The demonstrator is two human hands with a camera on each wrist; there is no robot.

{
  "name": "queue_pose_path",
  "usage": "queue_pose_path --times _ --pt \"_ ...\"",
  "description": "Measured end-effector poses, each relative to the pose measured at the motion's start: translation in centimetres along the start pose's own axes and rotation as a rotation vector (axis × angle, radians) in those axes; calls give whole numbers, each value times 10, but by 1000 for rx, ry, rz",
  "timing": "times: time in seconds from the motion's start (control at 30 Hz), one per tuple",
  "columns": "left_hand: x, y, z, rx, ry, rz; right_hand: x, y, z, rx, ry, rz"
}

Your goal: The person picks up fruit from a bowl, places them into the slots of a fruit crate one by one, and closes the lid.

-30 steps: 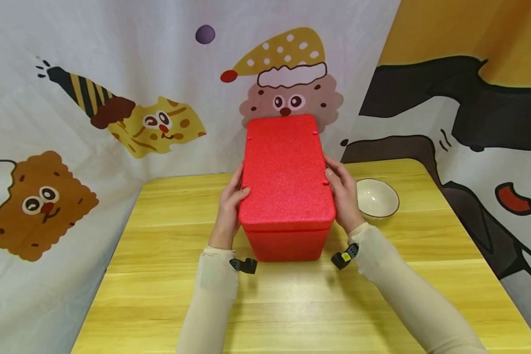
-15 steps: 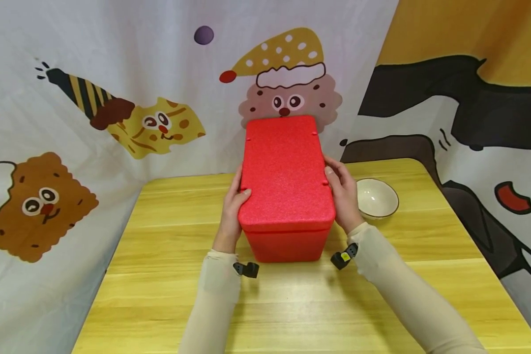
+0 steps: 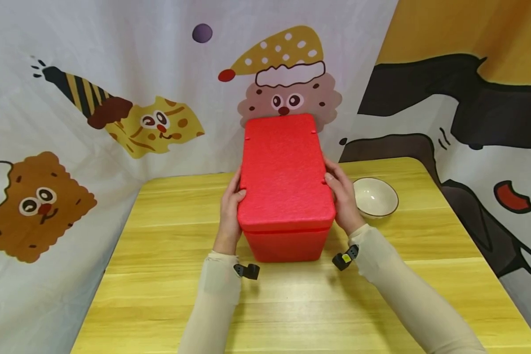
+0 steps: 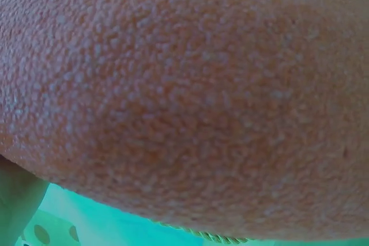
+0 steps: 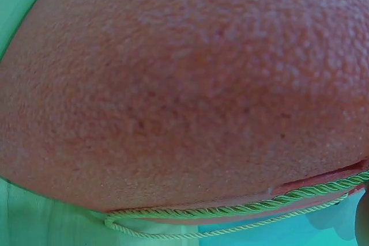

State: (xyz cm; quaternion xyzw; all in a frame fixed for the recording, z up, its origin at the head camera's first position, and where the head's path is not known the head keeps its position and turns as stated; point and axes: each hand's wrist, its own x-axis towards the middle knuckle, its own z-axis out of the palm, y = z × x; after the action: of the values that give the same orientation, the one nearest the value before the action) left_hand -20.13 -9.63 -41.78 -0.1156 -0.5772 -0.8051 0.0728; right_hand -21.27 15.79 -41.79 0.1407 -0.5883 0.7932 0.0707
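A red foam box (image 3: 287,172) with its lid on stands near the far side of the table, between both hands. My left hand (image 3: 228,216) grips its left side, thumb at the lid's edge. On the opposite side my right hand (image 3: 346,201) holds the box, with its thumb by a small notch in the lid. Most of the other fingers are hidden behind the box's sides. Both wrist views are filled by the grainy foam surface (image 5: 184,84). A twisted cord (image 5: 230,207) runs along the box in the right wrist view.
A cream bowl (image 3: 373,199) with a dark rim stands just right of the right hand. The wooden table (image 3: 283,314) ends at a cloth backdrop (image 3: 168,59) printed with cartoon cookies, close behind the box.
The left thumb has drawn back slightly to the lid's edge, and the left wrist has shifted a little right. The right thumb sits slightly lower. The box stays in place.
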Motion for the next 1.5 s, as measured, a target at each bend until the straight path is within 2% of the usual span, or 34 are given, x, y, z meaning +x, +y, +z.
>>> queue_pose_path --times 0.13,0.3,0.47,0.63,0.77,0.87,1.03,1.37,1.5 --pt "-1 1 1 11 36 -26 -1 2 -1 -48 32 -21" --pt "0 3 2 38 48 -67 -1 3 -3 -111 64 -42" --pt "0 2 1 28 22 -85 -2 5 -2 -58 93 -37" --pt "-1 -1 -2 37 -29 -45 -2 6 0 9 104 -51" --pt "0 -3 -4 54 -54 -2 1 5 0 -6 111 -58" --pt "0 -4 -5 70 -60 1 3 3 0 -16 113 -39" --pt "0 -2 -5 83 -60 -11 3 0 0 -45 96 -11" --pt "1 -5 -3 5 -18 46 2 -1 3 -115 113 -23" --pt "1 -7 -3 1 -19 43 2 -1 1 -128 109 -20"
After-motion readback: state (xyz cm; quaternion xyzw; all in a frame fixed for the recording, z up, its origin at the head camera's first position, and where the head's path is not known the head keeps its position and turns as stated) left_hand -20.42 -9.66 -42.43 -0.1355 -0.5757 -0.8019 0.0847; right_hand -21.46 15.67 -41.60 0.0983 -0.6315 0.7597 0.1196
